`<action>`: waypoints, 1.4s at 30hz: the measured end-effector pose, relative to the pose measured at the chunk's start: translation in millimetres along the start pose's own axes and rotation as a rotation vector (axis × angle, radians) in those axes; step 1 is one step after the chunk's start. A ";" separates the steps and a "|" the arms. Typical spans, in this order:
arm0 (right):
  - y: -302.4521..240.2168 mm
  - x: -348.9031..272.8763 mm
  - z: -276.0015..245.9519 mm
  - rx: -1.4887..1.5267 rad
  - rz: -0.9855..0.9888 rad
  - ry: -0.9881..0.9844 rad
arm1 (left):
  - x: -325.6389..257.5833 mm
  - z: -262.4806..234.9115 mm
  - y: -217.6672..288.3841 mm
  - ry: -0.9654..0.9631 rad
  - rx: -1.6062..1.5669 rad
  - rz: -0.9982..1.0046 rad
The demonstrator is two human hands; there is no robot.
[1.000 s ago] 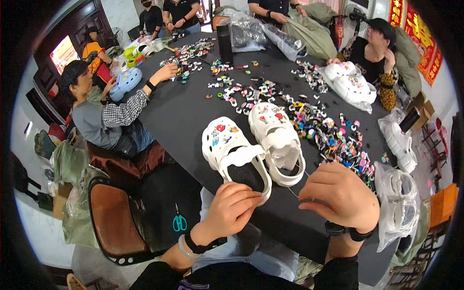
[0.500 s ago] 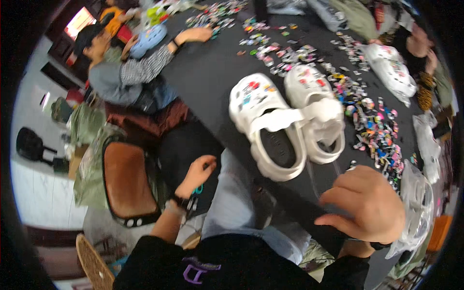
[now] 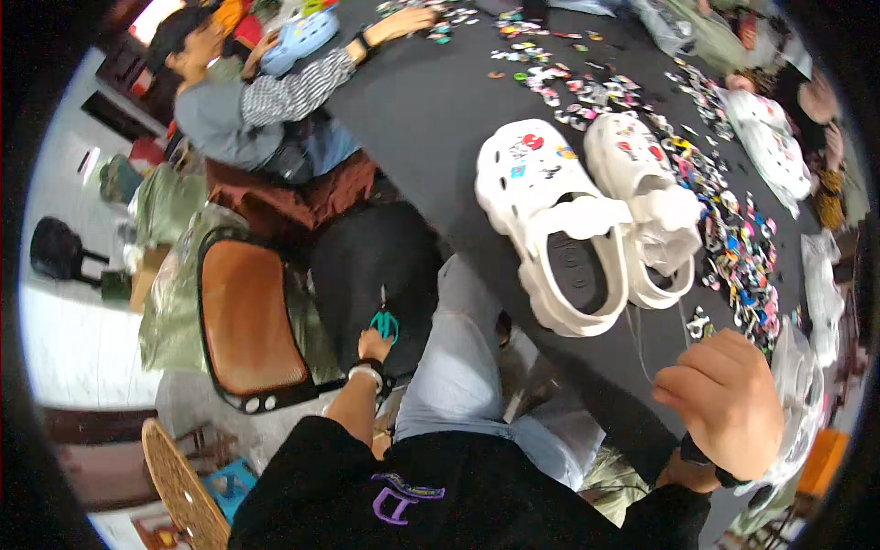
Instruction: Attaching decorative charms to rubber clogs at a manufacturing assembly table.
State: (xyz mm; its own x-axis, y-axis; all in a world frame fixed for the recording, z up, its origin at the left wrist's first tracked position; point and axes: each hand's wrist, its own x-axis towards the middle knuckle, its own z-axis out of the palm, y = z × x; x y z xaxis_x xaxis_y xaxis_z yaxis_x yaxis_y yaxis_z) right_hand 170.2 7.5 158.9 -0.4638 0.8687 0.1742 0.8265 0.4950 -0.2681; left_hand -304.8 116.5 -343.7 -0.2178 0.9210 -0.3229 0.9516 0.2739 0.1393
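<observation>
A pair of white clogs stands on the dark table before me: the left clog (image 3: 527,174) and the right clog (image 3: 632,160), both with small colourful charms on their uppers. Clear plastic lies inside the right clog's heel. Clear thread (image 3: 635,344) hangs from the clogs toward my right hand (image 3: 729,403), which is closed at the thread's end. Down at my left, my left hand (image 3: 374,346) has its fingers closed at the handles of teal scissors (image 3: 386,324), over a black round seat (image 3: 367,252). The scissors' blades point away from me.
Loose charms (image 3: 742,261) lie scattered along the table (image 3: 412,128). Bagged white shoes (image 3: 770,147) sit at the right. A person (image 3: 220,110) at the left holds a light blue clog (image 3: 298,41) and reaches to the charms. A brown-backed chair (image 3: 252,312) stands at my left.
My left hand has drawn back to the scissors on the seat and closed at their handles. The view has shifted, so the clogs appear farther right. My right hand stays closed by the thread.
</observation>
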 end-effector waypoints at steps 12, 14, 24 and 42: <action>16.3 -25.4 -11.1 -0.086 0.130 0.036 | -21.0 -114.9 33.2 -0.488 -1.217 0.047; 19.5 -24.6 -6.6 -0.091 0.127 0.028 | -47.6 -158.0 64.7 -0.548 -1.232 0.159; 20.8 -22.4 2.7 -0.127 0.084 0.018 | -175.2 -252.2 186.8 -1.116 -1.296 0.803; 20.3 -30.7 -4.7 -0.123 0.039 0.045 | -205.2 -262.7 274.4 -1.323 -1.249 0.898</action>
State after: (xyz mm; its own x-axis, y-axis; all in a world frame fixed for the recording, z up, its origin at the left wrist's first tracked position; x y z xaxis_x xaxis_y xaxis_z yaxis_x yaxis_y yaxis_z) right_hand 202.8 -9.2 152.6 -0.4181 0.8840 0.2092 0.8777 0.4524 -0.1579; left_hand -55.9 75.5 6.7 0.9475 0.3103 -0.0771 -0.0871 0.4825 0.8716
